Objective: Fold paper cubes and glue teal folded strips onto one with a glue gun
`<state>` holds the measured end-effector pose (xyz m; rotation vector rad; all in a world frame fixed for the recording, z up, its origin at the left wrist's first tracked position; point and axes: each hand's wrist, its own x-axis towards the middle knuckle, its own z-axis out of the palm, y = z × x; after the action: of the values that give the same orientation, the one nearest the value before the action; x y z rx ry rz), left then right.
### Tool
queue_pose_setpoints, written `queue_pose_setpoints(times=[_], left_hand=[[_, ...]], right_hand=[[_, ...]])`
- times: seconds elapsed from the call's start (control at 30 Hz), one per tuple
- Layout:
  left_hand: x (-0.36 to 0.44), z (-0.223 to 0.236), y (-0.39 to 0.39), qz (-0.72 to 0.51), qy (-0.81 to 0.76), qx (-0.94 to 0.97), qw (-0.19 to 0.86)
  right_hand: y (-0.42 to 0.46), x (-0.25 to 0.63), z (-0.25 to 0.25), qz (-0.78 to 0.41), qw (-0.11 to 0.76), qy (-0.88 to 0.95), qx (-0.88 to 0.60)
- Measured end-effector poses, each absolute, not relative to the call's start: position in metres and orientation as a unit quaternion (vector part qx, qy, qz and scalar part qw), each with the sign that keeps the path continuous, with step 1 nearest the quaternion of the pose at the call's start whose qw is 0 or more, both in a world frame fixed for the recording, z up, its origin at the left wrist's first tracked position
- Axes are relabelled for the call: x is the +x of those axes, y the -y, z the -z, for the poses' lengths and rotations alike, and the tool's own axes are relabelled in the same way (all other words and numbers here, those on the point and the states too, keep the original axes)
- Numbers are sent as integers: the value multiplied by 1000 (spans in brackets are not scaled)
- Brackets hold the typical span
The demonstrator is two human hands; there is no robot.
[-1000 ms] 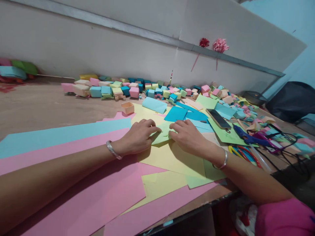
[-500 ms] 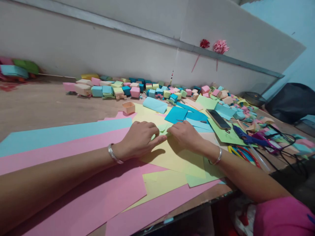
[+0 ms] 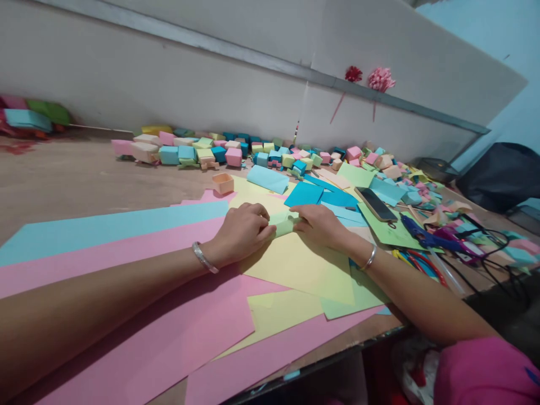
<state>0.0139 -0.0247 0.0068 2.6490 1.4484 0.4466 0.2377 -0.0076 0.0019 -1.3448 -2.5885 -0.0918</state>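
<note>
Between my two hands is a small piece of light green paper [image 3: 282,224], which looks folded. My left hand [image 3: 244,233] pinches its left end, fingers curled over it. At the other end, my right hand [image 3: 318,225] grips the paper between thumb and fingers. Both hands are just above a pale yellow sheet [image 3: 304,264]. Pink sheets [image 3: 202,326] and a light blue sheet [image 3: 113,230] spread to the left. Beyond my hands stands a small open peach paper box [image 3: 223,183], near a curled light blue paper [image 3: 268,179] and darker blue pieces [image 3: 304,194].
A phone [image 3: 375,203] lies on green paper to the right, near a blue glue gun [image 3: 428,233] with black cables and scissors with red and yellow handles [image 3: 422,264]. Several small paper boxes [image 3: 234,157] line the wall. The table edge [image 3: 312,365] is close in front.
My hands have moved slightly apart, and more of the light green paper shows between them. It now looks like a flatter strip. The view has shifted a little.
</note>
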Motion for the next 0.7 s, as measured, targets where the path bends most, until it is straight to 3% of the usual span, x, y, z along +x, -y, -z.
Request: queue_pose_setpoints(times=[0.27,0.53,0.7], left_hand=[[12,-8,25,-138,-450,882,28],[10,-4,25,-148,-470,870,21],[10,-1,22,-129,-444,887,10]], right_hand=[[-7,259,-7,-52,94,844,-526],[29,227,-4,200,48,918,-338],[48,215,1,252,23,918,-305]])
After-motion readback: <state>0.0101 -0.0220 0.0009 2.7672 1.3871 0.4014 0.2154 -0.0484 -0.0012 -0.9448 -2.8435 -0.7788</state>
